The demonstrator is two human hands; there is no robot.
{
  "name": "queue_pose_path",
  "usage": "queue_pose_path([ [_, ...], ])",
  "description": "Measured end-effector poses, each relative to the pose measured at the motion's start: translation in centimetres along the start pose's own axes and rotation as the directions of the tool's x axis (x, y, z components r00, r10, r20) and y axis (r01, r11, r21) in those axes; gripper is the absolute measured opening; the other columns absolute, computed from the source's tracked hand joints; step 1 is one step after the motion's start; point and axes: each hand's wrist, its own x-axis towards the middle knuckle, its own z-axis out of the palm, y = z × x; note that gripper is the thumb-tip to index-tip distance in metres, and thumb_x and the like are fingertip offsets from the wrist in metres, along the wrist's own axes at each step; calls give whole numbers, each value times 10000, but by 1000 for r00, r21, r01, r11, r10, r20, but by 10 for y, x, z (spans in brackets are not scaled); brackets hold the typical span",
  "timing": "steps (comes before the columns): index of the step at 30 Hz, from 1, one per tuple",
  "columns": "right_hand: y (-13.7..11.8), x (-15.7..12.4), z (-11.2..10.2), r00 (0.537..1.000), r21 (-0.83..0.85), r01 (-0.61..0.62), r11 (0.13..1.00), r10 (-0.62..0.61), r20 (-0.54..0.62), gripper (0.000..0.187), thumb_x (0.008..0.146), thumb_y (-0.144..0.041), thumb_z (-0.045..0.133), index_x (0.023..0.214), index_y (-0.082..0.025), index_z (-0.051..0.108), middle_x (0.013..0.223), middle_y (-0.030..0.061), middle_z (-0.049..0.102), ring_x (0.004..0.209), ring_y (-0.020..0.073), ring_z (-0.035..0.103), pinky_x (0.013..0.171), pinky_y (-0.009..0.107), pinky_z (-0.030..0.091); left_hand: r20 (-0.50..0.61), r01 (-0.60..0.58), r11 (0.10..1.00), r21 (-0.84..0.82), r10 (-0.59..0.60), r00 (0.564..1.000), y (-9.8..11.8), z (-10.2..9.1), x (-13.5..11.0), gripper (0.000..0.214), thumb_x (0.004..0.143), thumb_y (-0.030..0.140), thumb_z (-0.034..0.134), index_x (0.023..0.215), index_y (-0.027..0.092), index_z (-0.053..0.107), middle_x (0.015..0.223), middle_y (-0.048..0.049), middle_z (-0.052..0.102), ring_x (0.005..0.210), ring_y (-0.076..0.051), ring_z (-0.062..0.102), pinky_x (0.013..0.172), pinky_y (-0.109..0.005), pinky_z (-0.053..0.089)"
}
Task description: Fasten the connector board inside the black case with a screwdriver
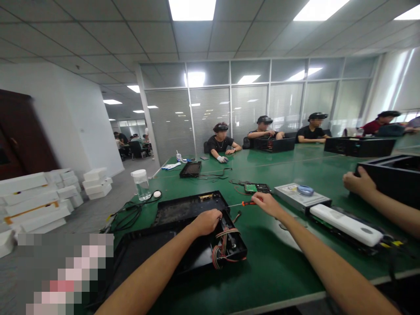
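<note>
My right hand (268, 204) is closed around the handle of a screwdriver (245, 203) with an orange and black grip. Its thin shaft points left, the tip close to the far corner of an open black computer case (193, 247). On that case's right end rests my left hand (207, 221), fingers curled over the edge; the fingertips are partly hidden. Striped ribbon wires (223, 245) are looped near this end, just below my left hand. Behind the case lies a flat black panel (183, 209) with a brass-coloured strip at its far edge.
Right of my right hand are a silver drive box (300, 196) with a blue round tape on it and a long white device (346, 224). A co-worker's hands (361, 183) hold a black case. A green circuit board (252, 188), cables (134, 214) and a water bottle (141, 186) stand around.
</note>
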Motion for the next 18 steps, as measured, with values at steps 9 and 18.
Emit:
queue_pose_path([
  [9, -11, 6, 31, 952, 797, -165, 580, 305, -25, 426, 785, -551, 392, 874, -164, 545, 551, -37, 457, 398, 72, 358, 350, 186, 254, -28, 93, 934, -345, -109, 994, -9, -14, 0, 124, 781, 238, 518, 808, 133, 579, 759, -33, 597, 705, -129, 537, 665, -226, 419],
  [18, -23, 6, 38, 928, 966, -225, 130, 332, 171, 149, 721, -274, 579, 813, -190, 498, 735, -1, 539, 576, 88, 509, 484, 196, 432, 649, 521, 669, -530, -75, 757, -53, -33, -17, 230, 634, 345, 646, 716, 132, 617, 642, -20, 628, 487, -95, 520, 454, -196, 388],
])
